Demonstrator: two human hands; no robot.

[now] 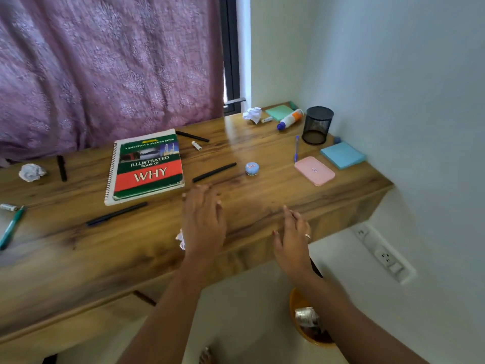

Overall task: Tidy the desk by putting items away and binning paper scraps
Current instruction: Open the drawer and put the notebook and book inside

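Note:
My left hand point(203, 219) hovers flat over the front of the wooden desk point(262, 200), fingers straight; a white paper scrap point(180, 239) peeks out at its left edge. My right hand point(292, 237) is open at the desk's front edge, holding nothing. A spiral book titled WHY point(147, 166) lies mid-desk. Crumpled paper balls sit at far left point(32, 172) and at the back point(252, 114). Black pens point(214, 172) point(116, 214) point(192, 136) lie scattered. A black mesh pen cup point(317, 125) stands at the back right. An orange bin point(309, 324) sits on the floor below.
A glue bottle point(290, 119), green pad point(278, 112), blue sticky pad point(342, 155), pink case point(314, 170), small blue tin point(252, 168), blue pen point(296, 148) and teal pen point(11, 227) lie on the desk. Wall on the right, purple curtain point(105, 69) behind.

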